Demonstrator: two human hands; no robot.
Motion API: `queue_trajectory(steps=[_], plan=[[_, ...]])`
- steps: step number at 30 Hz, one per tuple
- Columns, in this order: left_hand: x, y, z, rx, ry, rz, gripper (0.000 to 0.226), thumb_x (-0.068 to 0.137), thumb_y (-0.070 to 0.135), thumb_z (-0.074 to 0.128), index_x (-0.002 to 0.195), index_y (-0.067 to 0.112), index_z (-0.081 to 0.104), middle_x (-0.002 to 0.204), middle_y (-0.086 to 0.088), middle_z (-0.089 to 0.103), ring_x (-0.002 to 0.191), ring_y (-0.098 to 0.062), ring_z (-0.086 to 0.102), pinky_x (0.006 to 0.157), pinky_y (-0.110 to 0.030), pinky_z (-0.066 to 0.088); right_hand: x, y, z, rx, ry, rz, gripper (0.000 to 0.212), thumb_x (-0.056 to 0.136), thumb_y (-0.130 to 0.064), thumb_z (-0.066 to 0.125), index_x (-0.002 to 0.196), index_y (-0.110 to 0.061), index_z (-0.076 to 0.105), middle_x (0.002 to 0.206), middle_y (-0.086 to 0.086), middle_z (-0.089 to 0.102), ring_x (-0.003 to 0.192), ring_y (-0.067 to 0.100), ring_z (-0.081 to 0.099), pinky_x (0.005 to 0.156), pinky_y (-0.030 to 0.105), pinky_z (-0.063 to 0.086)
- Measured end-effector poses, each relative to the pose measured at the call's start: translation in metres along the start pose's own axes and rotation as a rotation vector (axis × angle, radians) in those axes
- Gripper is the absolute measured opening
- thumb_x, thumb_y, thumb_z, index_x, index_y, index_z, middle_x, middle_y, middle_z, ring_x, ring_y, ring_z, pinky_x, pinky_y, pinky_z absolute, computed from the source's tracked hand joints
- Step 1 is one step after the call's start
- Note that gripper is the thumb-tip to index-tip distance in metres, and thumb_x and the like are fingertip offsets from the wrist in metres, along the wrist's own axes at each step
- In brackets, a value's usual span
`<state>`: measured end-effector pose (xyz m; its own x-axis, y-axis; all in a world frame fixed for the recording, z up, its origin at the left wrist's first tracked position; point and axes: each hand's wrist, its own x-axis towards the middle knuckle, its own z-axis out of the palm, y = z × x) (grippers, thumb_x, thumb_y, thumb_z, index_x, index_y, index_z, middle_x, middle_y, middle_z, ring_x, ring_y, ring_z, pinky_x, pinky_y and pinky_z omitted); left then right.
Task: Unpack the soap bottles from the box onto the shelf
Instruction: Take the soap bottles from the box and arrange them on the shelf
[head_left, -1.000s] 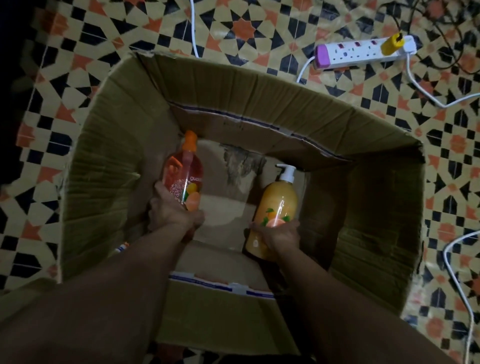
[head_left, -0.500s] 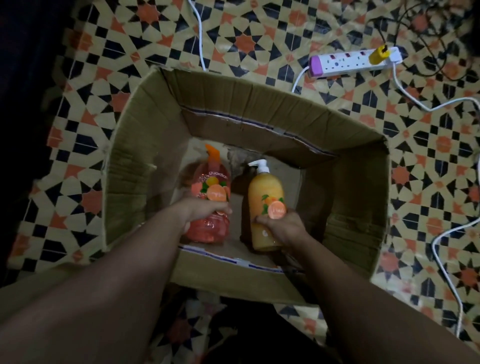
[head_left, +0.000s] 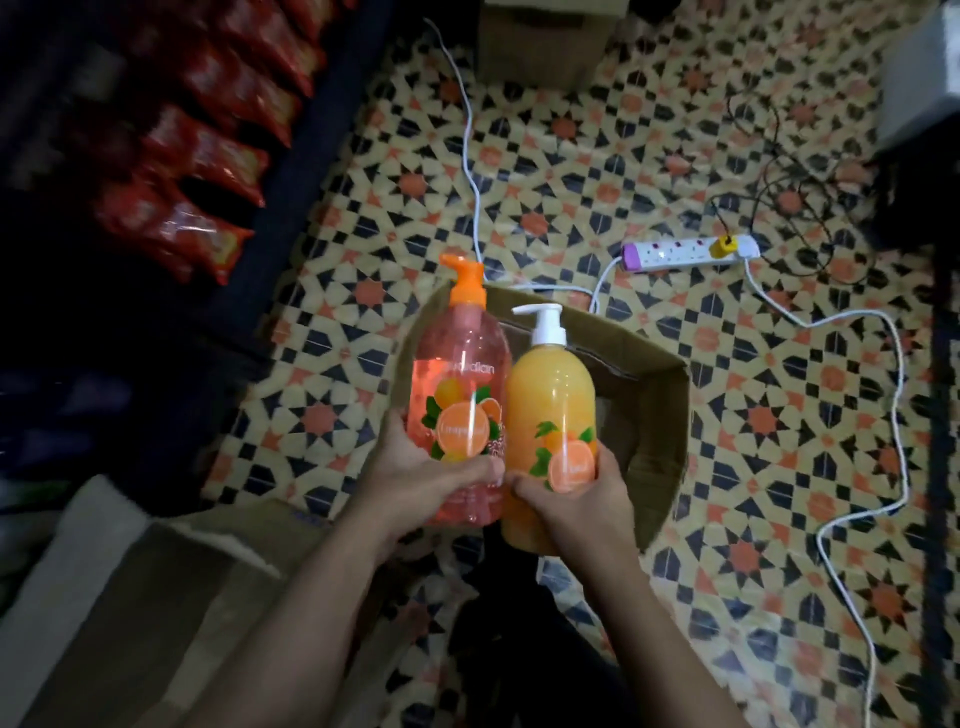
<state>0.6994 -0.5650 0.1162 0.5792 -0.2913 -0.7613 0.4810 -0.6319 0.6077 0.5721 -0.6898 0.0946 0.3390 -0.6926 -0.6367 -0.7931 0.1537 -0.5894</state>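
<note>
Now left hand (head_left: 415, 475) grips pink bottle (head_left: 457, 395), right hand (head_left: 571, 493) grips orange bottle (head_left: 550, 415), both upright above box (head_left: 654, 410), prob. for shelving.

I read only white "dian" on the clear pink plastic pump bottle (head_left: 460, 364); the label on the opaque orange plastic pump bottle (head_left: 550, 395) is too blurred.

Left grip (head_left: 426, 483) clasps pink bottle (head_left: 457, 374), right grip (head_left: 576, 499) orange bottle (head_left: 550, 395); forearms extended.
</note>
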Motion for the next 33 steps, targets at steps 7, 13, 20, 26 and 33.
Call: queue_trajectory(steps=[7, 13, 20, 26, 33], plan=[[-0.178, 0.047, -0.121, -0.197, 0.248, 0.339, 0.084, 0.036, 0.046, 0.089, 0.113, 0.032, 0.059, 0.103, 0.007, 0.073, 0.093, -0.012, 0.071, 0.084, -0.042, 0.057, -0.166, -0.124, -0.019, 0.086, -0.087, -0.323, 0.09, 0.056, -0.044, 0.092, 0.132, -0.034, 0.044, 0.102, -0.021, 0.052, 0.1, 0.01, 0.057, 0.083, 0.031, 0.049], [-0.32, 0.066, -0.217, -0.309, 0.478, 0.494, 0.081, 0.041, 0.039, 0.093, 0.114, 0.027, 0.06, 0.105, 0.002, 0.073, 0.096, -0.017, 0.071, 0.087, -0.047, 0.056, -0.306, -0.215, -0.014, 0.143, -0.235, -0.622, 0.09, 0.056, -0.044, 0.091, 0.134, -0.029, 0.049, 0.112, -0.01, 0.064, 0.094, -0.003, 0.06, 0.075, 0.017, 0.048], [-0.485, 0.05, -0.299, -0.381, 0.914, 0.581, 0.076, 0.04, 0.038, 0.096, 0.108, 0.029, 0.062, 0.096, 0.009, 0.074, 0.086, -0.009, 0.072, 0.081, -0.041, 0.059, -0.459, -0.284, 0.013, 0.126, -0.42, -0.942, 0.098, 0.046, -0.06, 0.086, 0.131, -0.029, 0.05, 0.114, -0.007, 0.064, 0.101, 0.012, 0.064, 0.085, 0.03, 0.055], [-0.581, 0.015, -0.333, -0.372, 1.414, 0.577, 0.081, 0.042, 0.048, 0.094, 0.113, 0.036, 0.057, 0.1, 0.014, 0.07, 0.093, -0.003, 0.067, 0.083, -0.032, 0.056, -0.569, -0.313, 0.046, 0.093, -0.645, -1.155, 0.103, 0.046, -0.059, 0.089, 0.136, -0.037, 0.044, 0.114, -0.017, 0.062, 0.103, 0.007, 0.062, 0.09, 0.04, 0.055], [-0.651, -0.041, -0.38, -0.382, 1.822, 0.467, 0.093, 0.035, 0.063, 0.083, 0.118, 0.035, 0.053, 0.11, 0.011, 0.061, 0.104, -0.012, 0.061, 0.091, -0.035, 0.051, -0.678, -0.322, 0.097, 0.096, -0.905, -1.307, 0.106, 0.041, -0.062, 0.088, 0.134, -0.042, 0.041, 0.115, -0.017, 0.064, 0.105, 0.009, 0.064, 0.092, 0.042, 0.054]])
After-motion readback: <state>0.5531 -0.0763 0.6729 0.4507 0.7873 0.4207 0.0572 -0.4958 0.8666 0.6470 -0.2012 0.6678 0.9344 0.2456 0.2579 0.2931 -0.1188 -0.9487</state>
